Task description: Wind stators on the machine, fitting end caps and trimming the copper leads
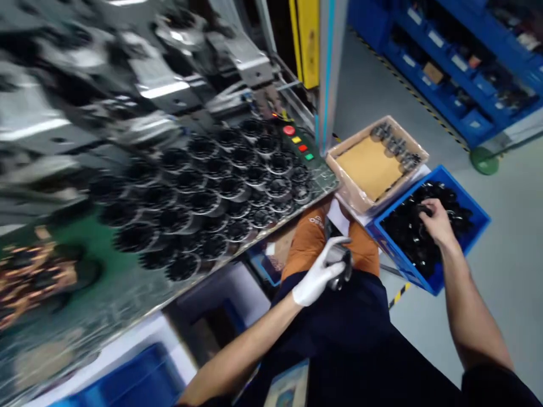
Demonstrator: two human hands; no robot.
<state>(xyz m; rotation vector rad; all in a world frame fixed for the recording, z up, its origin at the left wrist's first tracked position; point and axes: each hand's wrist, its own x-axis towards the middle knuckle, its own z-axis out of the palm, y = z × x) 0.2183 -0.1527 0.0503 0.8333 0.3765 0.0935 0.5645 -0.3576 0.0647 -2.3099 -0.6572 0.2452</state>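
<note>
My left hand (320,274), in a white glove, is closed around a grey metal ring-shaped part (341,261) in front of my lap. My right hand (438,224) is bare and reaches into a blue bin (397,257) at the right. Its thumb and fingers pinch a small black part (425,211) above a heap of shiny black parts (409,232). The exact kind of these pieces is too blurred to name. On the bench to the left stand rows of cylindrical metal housings (205,202) with dark insides.
A cardboard box (354,183) with a yellow-brown sheet and several metal parts sits beside the blue bin. Control buttons (302,148) line the bench's right end. Copper-coloured pieces (34,277) lie at the far left. Machine fixtures rise behind; blue shelving (449,68) stands further off.
</note>
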